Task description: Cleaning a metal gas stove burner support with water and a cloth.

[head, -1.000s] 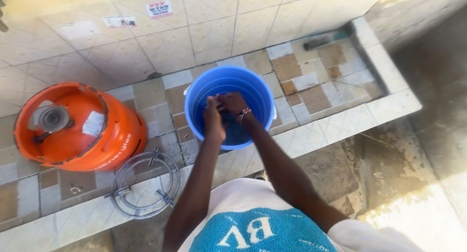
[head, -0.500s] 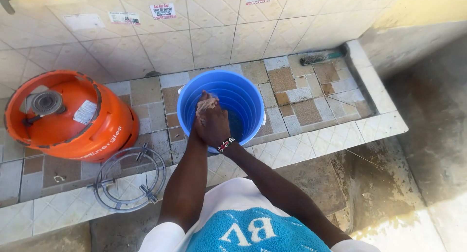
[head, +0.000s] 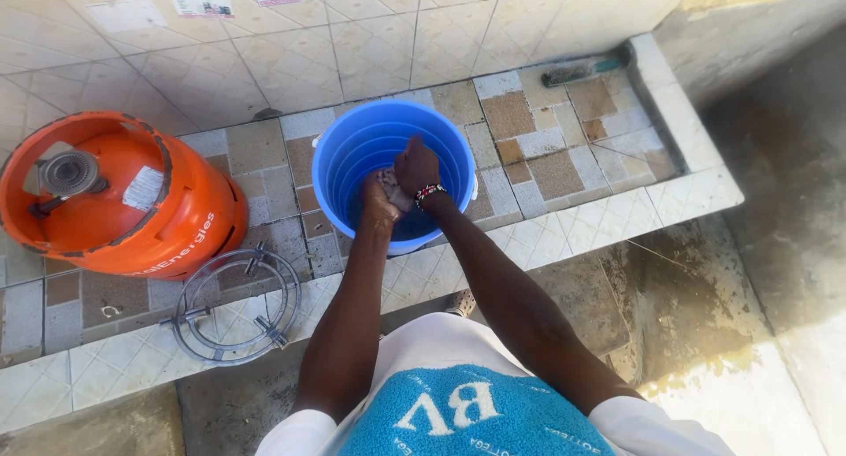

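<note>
- Change noted: half a second ago my hands were bunched low at the near rim of the blue bucket [head: 394, 170]; now they sit higher and nearer its middle, the right one lifted above the left.
- My left hand [head: 377, 199] is clenched around a small pale wad of cloth [head: 389, 185], held inside the bucket mouth just above the bottom.
- My right hand [head: 416, 167], with a beaded band at the wrist, is closed over the same cloth from above, knuckles touching the left hand.
- Judgement: the shift reads as one stroke of rubbing the cloth between both fists; the washing appears to be under way, not finished.
- Bucket contents: the cloth and my hands; the bottom looks dark, and I cannot tell how much water it holds.
- The bucket stands on the tiled ledge [head: 564, 170], towards its front edge and roughly midway along.
- An orange gas cylinder [head: 123, 196] with a burner on top stands at the ledge's left end, apart from the bucket.
- A wire pot stand [head: 233, 304] lies on the front edge, just before the cylinder.
- A brush [head: 582, 69] lies at the back right corner.
</note>
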